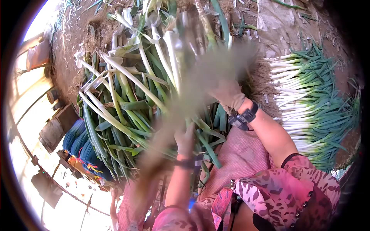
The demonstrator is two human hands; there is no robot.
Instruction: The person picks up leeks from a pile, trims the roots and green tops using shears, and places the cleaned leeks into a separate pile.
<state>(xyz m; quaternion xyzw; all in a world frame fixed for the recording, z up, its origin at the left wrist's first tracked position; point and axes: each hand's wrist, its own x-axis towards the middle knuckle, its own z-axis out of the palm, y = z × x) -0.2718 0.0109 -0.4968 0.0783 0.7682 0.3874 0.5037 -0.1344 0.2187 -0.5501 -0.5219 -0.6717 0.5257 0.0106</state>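
A large heap of untrimmed leeks [131,84] with white stalks and long green leaves lies in front of me. My right hand [228,94], gloved and with a dark band at the wrist, is over the heap's right side. Lower and further left is my left hand [185,140], also gloved, close to the green leaves. A grey-brown motion smear crosses both hands, so their fingers and anything in them cannot be made out. On the right, cleaned leeks [296,100] lie side by side, white ends to the left.
Pink cloth [239,154] covers my lap. Bundles of blue cord [83,146] lie at the left, beside brown blocks [54,131]. A pale sheet [279,19] and plant scraps lie on the brown ground [67,42].
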